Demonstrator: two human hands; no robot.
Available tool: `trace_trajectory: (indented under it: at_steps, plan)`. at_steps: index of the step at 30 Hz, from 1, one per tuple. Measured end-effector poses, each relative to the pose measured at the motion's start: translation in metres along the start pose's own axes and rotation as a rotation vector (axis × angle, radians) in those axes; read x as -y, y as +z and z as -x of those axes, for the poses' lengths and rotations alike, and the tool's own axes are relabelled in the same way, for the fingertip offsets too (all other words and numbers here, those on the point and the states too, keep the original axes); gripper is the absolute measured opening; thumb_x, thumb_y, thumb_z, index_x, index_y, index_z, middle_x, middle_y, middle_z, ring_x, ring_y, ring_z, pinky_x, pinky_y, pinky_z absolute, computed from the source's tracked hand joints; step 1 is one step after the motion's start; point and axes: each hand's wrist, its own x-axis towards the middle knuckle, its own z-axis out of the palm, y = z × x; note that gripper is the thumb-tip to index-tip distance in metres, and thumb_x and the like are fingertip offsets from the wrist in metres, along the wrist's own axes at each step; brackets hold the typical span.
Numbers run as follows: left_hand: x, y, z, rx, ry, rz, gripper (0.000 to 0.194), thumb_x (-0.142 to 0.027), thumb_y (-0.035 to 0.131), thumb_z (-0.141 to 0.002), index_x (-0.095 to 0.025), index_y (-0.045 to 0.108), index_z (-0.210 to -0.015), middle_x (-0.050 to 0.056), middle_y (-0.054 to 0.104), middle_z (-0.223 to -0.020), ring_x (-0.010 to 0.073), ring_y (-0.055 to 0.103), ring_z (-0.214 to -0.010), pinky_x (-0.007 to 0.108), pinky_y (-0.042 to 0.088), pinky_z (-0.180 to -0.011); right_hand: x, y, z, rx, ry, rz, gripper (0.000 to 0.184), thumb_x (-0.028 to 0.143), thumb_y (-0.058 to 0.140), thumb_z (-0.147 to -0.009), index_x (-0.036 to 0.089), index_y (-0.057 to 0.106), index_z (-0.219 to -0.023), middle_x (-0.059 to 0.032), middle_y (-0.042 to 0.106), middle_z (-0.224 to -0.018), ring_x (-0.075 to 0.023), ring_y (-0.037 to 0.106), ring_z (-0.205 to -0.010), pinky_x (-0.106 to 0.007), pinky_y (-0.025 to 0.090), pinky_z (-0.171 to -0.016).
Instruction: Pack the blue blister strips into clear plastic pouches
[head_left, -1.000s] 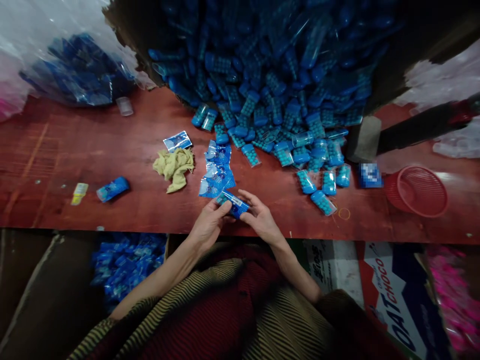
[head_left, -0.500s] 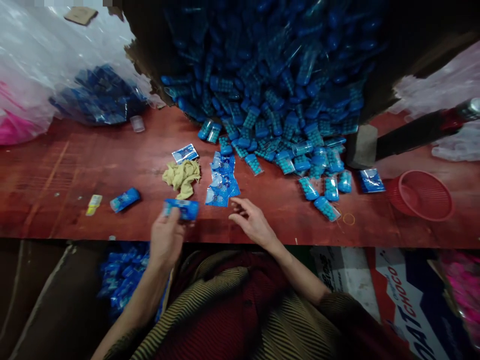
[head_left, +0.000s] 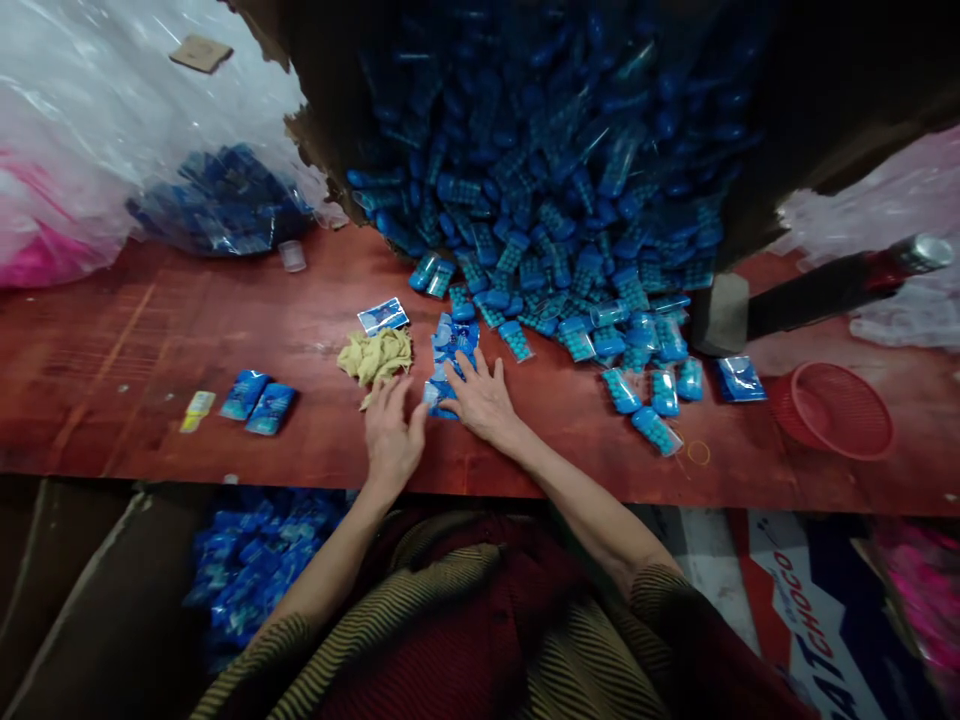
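Note:
My right hand point(head_left: 484, 402) lies with spread fingers over the lower part of several overlapping blue printed wrappers point(head_left: 454, 338). Beside it, my left hand point(head_left: 393, 435) is empty, its fingers apart at the near edge of a crumpled yellow cloth point(head_left: 376, 354). Behind the cloth is a flat blue-and-white packet point(head_left: 383, 316). To the left, two blue wrapped packs, one point(head_left: 244, 394) and another point(head_left: 271, 409), lie side by side on the red table point(head_left: 150, 350). A large heap of clear containers point(head_left: 555, 230) with blue caps and small blue balls spills toward me.
A hammer point(head_left: 825, 292) lies at the right, behind a red plastic basket point(head_left: 832, 410) and a blue packet point(head_left: 741, 379). A yellow-and-white piece point(head_left: 197, 411) is at the left, a small clear cup point(head_left: 292, 256) farther back. Blue packs point(head_left: 255, 560) fill a space below the table edge.
My left hand has let go of a blue pack, which now lies by the other at the left, and has come back toward the cloth. My right hand has moved onto the wrappers.

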Motion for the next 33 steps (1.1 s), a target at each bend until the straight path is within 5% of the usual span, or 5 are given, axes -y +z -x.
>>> trace_trajectory:
  at_steps: [3, 7, 11, 17, 33]
  plan:
    - [0.002, 0.017, 0.000, 0.167, 0.148, -0.299, 0.044, -0.035, 0.049, -0.084, -0.015, 0.056, -0.122, 0.017, 0.045, -0.139, 0.0371, 0.029, -0.134, 0.060, 0.020, -0.105, -0.012, 0.004, 0.006, 0.010, -0.033, 0.029, 0.047, 0.035, 0.051, -0.088, 0.025, 0.046, -0.133, -0.0120, 0.037, -0.145, -0.0388, 0.024, -0.134, -0.065, 0.022, -0.101]
    - [0.004, 0.025, 0.005, 0.214, 0.185, -0.438, 0.049, -0.036, 0.043, -0.087, -0.015, 0.050, -0.130, 0.018, 0.039, -0.143, 0.0373, 0.028, -0.135, 0.061, 0.019, -0.104, -0.020, -0.003, 0.016, -0.001, -0.040, 0.010, 0.036, 0.030, 0.048, -0.090, 0.028, 0.054, -0.125, -0.0083, 0.046, -0.139, -0.0326, 0.032, -0.131, -0.057, 0.023, -0.104]
    - [0.002, 0.026, 0.006, 0.210, 0.168, -0.442, 0.049, -0.036, 0.043, -0.086, -0.015, 0.050, -0.130, 0.018, 0.039, -0.143, 0.0373, 0.029, -0.134, 0.061, 0.021, -0.104, -0.016, -0.005, 0.018, -0.116, 0.062, 0.027, 0.039, 0.036, 0.052, -0.087, 0.016, 0.055, -0.121, -0.0140, 0.054, -0.126, -0.0302, 0.041, -0.118, -0.046, 0.031, -0.097]
    - [-0.001, 0.020, 0.005, 0.125, 0.172, -0.350, 0.047, -0.036, 0.045, -0.086, -0.011, 0.053, -0.125, 0.018, 0.049, -0.135, 0.0352, 0.037, -0.129, 0.054, 0.025, -0.104, -0.017, 0.002, 0.014, -0.176, 0.140, 0.038, 0.021, 0.032, 0.045, -0.092, 0.021, 0.063, -0.095, -0.0076, 0.061, -0.097, -0.0238, 0.047, -0.094, -0.035, 0.032, -0.081]
    - [-0.002, 0.017, 0.001, 0.173, 0.142, -0.333, 0.046, -0.034, 0.045, -0.085, -0.011, 0.052, -0.124, 0.018, 0.050, -0.135, 0.0309, 0.037, -0.130, 0.050, 0.032, -0.099, -0.006, -0.006, 0.017, -0.131, 0.276, 0.120, 0.030, 0.039, 0.045, -0.090, 0.014, 0.057, -0.103, -0.0133, 0.059, -0.105, -0.0280, 0.049, -0.098, -0.037, 0.035, -0.078]
